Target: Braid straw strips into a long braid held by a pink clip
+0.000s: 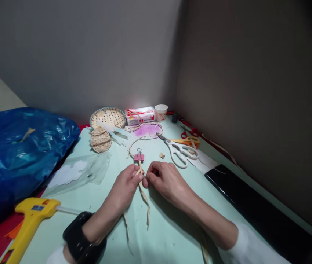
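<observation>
A thin braid of pale straw-like strands [144,198] runs under a pink binder clip [139,157] and down between my hands. My left hand [130,179] pinches the strands just below the clip, thumb against fingers. Close beside it, my right hand [164,178] is closed, its fingertips pinching at the same spot; the strand in them is mostly hidden. Loose strand ends hang toward me over the cloth. Beyond the clip, the finished-looking braided cord [142,138] curves back in a loop.
White-handled scissors [178,150] and a black-handled blade [244,194] lie right. At left are a yellow glue gun [33,216], a blue plastic bag [21,154] and woven straw pieces [101,140]. Behind stand a shallow basket [108,116], a tissue pack [140,116] and a paper cup [161,113].
</observation>
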Demonstrator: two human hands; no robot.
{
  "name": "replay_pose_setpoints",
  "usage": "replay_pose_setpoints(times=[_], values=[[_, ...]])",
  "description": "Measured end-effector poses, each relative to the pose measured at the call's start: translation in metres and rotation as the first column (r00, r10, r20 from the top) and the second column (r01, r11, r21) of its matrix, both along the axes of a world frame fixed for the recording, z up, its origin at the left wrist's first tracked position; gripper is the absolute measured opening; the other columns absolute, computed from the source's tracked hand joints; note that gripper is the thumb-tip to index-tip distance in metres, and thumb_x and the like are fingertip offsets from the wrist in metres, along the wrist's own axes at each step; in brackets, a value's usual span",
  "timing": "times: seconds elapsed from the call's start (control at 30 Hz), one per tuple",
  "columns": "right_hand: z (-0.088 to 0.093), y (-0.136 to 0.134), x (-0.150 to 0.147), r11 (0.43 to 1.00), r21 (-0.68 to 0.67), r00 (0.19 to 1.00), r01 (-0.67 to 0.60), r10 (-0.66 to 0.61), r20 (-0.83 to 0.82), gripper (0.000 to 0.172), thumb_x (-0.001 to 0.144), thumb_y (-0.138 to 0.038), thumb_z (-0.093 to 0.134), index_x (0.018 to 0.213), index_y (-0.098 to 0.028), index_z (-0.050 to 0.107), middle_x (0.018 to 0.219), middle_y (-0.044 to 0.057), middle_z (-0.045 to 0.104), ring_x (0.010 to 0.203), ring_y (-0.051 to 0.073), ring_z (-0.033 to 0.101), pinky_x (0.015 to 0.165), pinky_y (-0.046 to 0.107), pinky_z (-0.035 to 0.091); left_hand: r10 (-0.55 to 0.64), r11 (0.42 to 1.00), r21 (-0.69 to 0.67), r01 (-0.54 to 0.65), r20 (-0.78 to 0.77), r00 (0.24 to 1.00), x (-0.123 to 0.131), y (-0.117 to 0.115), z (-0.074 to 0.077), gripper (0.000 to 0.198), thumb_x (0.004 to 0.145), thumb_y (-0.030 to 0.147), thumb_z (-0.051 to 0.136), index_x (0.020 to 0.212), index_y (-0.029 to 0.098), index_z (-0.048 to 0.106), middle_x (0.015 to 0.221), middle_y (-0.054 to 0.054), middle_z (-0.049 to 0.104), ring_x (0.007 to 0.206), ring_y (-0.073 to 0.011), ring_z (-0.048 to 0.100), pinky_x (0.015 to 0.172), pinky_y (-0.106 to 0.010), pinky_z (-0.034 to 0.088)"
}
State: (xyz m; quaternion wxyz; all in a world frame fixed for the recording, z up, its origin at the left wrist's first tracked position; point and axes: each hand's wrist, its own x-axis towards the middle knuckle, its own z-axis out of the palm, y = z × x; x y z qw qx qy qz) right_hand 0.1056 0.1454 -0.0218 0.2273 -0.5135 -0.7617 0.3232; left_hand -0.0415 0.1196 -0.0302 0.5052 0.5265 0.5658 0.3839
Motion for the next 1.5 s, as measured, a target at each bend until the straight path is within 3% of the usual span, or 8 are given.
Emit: replay_pose_setpoints(times=[0.27,0.57,0.8,0.93,1.1,1.33,1.5], values=[[0.002,-0.002,-0.002,0.998,0.005,0.998,0.059,-0.059,0.014,0.016,0.079,-0.016,0.05,0.068,-0.018,0.062,0.06,0.002,0.061,0.055,0.013,0.048,0.055,0.026,0.025,0.066,0.994,-0.086,-0.066,-0.008,0.998,0.0,0.001,-0.001,0.006,0.08,0.025,0.056,0.079,0.02,0.052,0.05,0.01,0.037,0.041,-0.0066,0.025,0.041,-0.02,0.016],[-0.001,0.001,0.002,0.997,0.03,0.998,0.066,-0.065,-0.026,0.012,0.077,-0.019,0.053,0.068,-0.019,0.061,0.06,0.0,0.059,0.055,0.012,0.046,0.055,0.025,0.025,0.08,0.995,-0.045,-0.085,-0.104,0.991,-0.002,0.0,-0.005,0.005,0.082,0.025,0.056,0.082,0.02,0.055,0.048,0.01,0.031,0.042,-0.0072,0.024,0.042,-0.02,0.016],[-0.002,0.001,0.002,0.998,0.008,0.997,0.066,-0.065,-0.032,0.014,0.078,-0.017,0.052,0.067,-0.018,0.06,0.056,-0.002,0.056,0.053,0.011,0.043,0.053,0.025,0.022,0.127,0.992,0.003,-0.128,-0.15,0.98,0.0,-0.004,-0.004,0.01,0.083,0.029,0.057,0.078,0.02,0.057,0.057,0.006,0.049,0.052,-0.0091,0.041,0.048,-0.019,0.028],[-0.001,0.002,0.005,0.996,-0.077,0.997,0.04,-0.045,-0.061,0.019,0.082,-0.019,0.052,0.066,-0.02,0.061,0.055,-0.003,0.057,0.052,0.011,0.043,0.051,0.025,0.024,0.107,0.99,-0.091,-0.111,-0.046,0.993,0.001,-0.001,-0.004,0.012,0.081,0.031,0.058,0.076,0.02,0.056,0.068,0.002,0.062,0.059,-0.0113,0.049,0.055,-0.021,0.036],[-0.005,0.005,0.005,0.993,-0.108,0.998,0.047,-0.05,-0.024,0.015,0.083,-0.021,0.053,0.069,-0.02,0.059,0.056,-0.003,0.057,0.051,0.011,0.043,0.051,0.025,0.025,0.179,0.97,-0.174,-0.172,0.027,0.983,0.003,0.003,-0.002,0.01,0.074,0.027,0.063,0.077,0.02,0.058,0.058,0.001,0.062,0.06,-0.0157,0.057,0.059,-0.025,0.042],[-0.009,0.005,0.004,0.986,-0.153,0.997,0.071,-0.076,-0.03,0.016,0.082,-0.027,0.053,0.068,-0.021,0.058,0.055,-0.002,0.055,0.05,0.011,0.041,0.049,0.026,0.024,0.192,0.959,-0.221,-0.179,0.036,0.981,0.003,0.004,0.0,0.016,0.071,0.032,0.066,0.076,0.02,0.058,0.058,0.002,0.063,0.056,-0.0143,0.055,0.055,-0.024,0.038],[-0.008,0.007,0.003,0.979,-0.187,0.996,0.081,-0.086,-0.017,0.011,0.079,-0.025,0.055,0.069,-0.021,0.057,0.058,-0.002,0.054,0.052,0.012,0.04,0.049,0.026,0.021,0.203,0.954,-0.225,-0.199,-0.005,0.979,0.003,0.004,0.0,0.017,0.071,0.033,0.067,0.077,0.02,0.058,0.051,0.004,0.056,0.05,-0.0124,0.049,0.048,-0.022,0.03]])
